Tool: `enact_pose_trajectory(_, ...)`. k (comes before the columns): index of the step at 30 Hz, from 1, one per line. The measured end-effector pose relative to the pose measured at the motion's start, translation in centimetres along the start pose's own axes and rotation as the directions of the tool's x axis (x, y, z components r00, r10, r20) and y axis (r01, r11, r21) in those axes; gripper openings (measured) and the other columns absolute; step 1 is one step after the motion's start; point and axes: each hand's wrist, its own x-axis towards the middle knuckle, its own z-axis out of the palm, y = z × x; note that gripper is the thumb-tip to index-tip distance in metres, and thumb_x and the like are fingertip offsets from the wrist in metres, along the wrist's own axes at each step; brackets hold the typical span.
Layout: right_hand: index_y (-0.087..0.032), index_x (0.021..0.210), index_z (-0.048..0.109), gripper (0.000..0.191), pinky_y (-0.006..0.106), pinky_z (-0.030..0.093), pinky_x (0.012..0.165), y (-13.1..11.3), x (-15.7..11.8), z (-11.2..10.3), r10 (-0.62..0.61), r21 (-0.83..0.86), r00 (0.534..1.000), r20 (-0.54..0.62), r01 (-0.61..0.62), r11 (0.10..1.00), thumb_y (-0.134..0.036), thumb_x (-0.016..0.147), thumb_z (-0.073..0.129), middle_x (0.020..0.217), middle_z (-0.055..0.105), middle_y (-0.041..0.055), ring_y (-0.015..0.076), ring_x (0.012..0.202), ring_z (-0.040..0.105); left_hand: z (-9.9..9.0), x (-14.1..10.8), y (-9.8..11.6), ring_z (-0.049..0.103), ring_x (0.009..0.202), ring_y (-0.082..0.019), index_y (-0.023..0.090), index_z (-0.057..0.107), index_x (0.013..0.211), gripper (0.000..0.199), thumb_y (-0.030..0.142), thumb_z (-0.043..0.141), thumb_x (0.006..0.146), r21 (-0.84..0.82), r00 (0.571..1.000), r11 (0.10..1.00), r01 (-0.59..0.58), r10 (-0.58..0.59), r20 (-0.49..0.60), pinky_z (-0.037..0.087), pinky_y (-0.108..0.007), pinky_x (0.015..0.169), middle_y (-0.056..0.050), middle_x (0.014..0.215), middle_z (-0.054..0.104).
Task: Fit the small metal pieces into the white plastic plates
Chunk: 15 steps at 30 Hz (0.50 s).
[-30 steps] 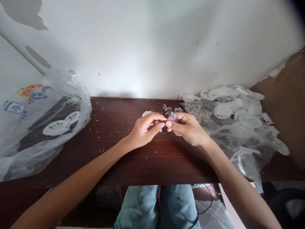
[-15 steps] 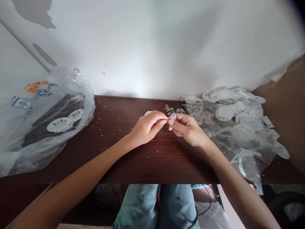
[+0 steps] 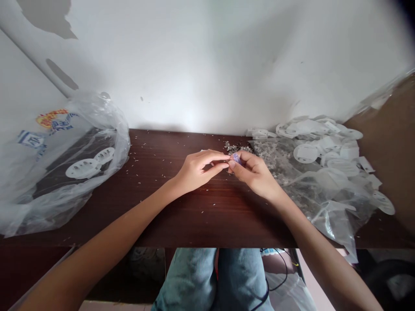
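Note:
My left hand and my right hand meet above the middle of the dark brown table. The fingertips of my left hand pinch together at a tiny part, too small to name. Between thumb and forefinger, my right hand grips a small purple translucent piece, mostly covered by the fingers. Just behind the hands lies a pile of small shiny pieces. Part of a white object shows behind my left hand.
At left, a clear plastic bag holds white oval cards. A clear bag of small pieces and a heap of white round cards lie at right, beside a cardboard box. Tiny white bits dot the table.
The left fingers have straightened a little and shifted slightly at the meeting point. The purple piece in my right hand has turned slightly.

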Motion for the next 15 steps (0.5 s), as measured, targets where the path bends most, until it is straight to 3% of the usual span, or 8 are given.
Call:
enact_pose_trajectory(6, -0.021, 0.095, 0.065, 0.034, 0.028, 0.035, 0.058, -0.04, -0.05, -0.08, 0.047, 0.061, 0.999, -0.018, -0.046, 0.997, -0.054, 0.097, 0.073, 0.081, 0.062, 0.0011, 0.0127, 0.065, 0.045, -0.38, 0.38, 0.04, 0.080, 0.090, -0.015, 0.020, 0.078, 0.112, 0.017, 0.014, 0.073, 0.097, 0.000, 1.000, 1.000, 0.007, -0.007, 0.025, 0.065, -0.024, 0.075, -0.006, 0.102, 0.083)
enact_pose_trajectory(12, -0.020, 0.091, 0.066, 0.035, 0.028, 0.037, 0.060, -0.05, 0.06, 0.04, 0.034, 0.043, 0.999, -0.041, -0.032, 0.999, -0.054, 0.097, 0.072, 0.081, 0.062, 0.0014, 0.0131, 0.067, 0.048, 0.01, 0.06, 0.21, 0.079, 0.090, -0.014, 0.019, 0.079, 0.110, 0.013, 0.018, 0.071, 0.100, -0.128, 0.974, 0.966, 0.223, -0.217, 0.061, 0.065, -0.023, 0.077, -0.007, 0.103, 0.082)
enact_pose_trajectory(15, -0.020, 0.089, 0.067, 0.034, 0.029, 0.039, 0.063, -0.13, 0.15, 0.11, 0.005, 0.004, 0.997, -0.071, -0.005, 1.000, -0.052, 0.097, 0.073, 0.080, 0.062, 0.0012, 0.0134, 0.069, 0.050, 0.32, -0.11, 0.39, 0.078, 0.092, -0.014, 0.018, 0.078, 0.110, 0.013, 0.020, 0.070, 0.100, -0.161, 0.962, 0.948, 0.273, -0.265, 0.070, 0.066, -0.025, 0.081, -0.008, 0.104, 0.081)
